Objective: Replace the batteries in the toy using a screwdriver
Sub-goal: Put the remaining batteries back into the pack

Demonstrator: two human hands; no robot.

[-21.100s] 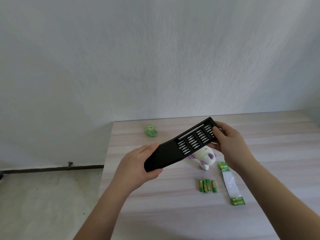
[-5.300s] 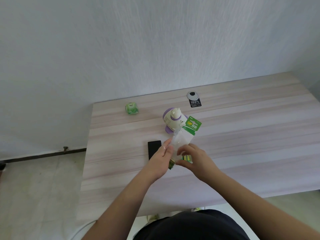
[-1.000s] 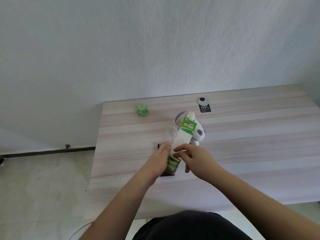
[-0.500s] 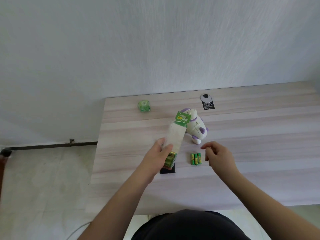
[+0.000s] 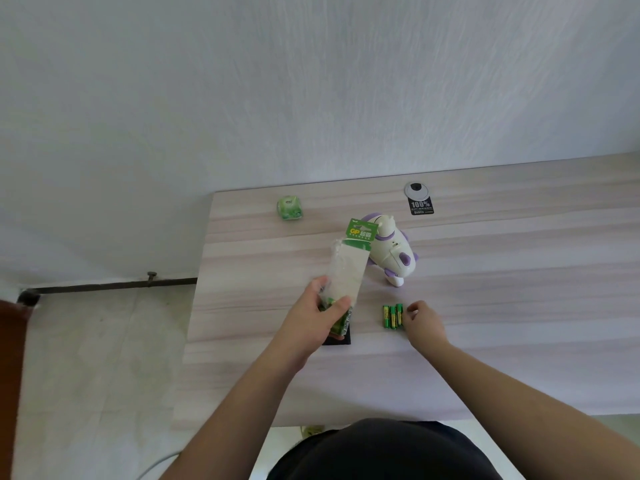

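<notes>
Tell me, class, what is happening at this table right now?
A person is unpacking new batteries. The left hand grips a mostly emptied battery pack above a black case. The right hand rests beside three loose batteries lying side by side on the table. The white and purple toy sits behind them, untouched.

Table (image 5: 502,306): pale wood-grain surface, streaked, smooth, matt to low sheen. Battery pack (image 5: 346,275), gripped by left hand (image 5: 313,318): clear crinkled plastic film, glossy, over a plain white card backing with a printed green card header; three loose batteries (image 5: 392,315) beside right hand (image 5: 422,322) have shiny green-and-gold wrap. Toy (image 5: 393,256): smooth moulded plastic, cream with purple patches, slight gloss; black case (image 5: 337,339) under the left hand looks matt; wall (image 5: 311,81) is white, rough-textured, matt.
</notes>
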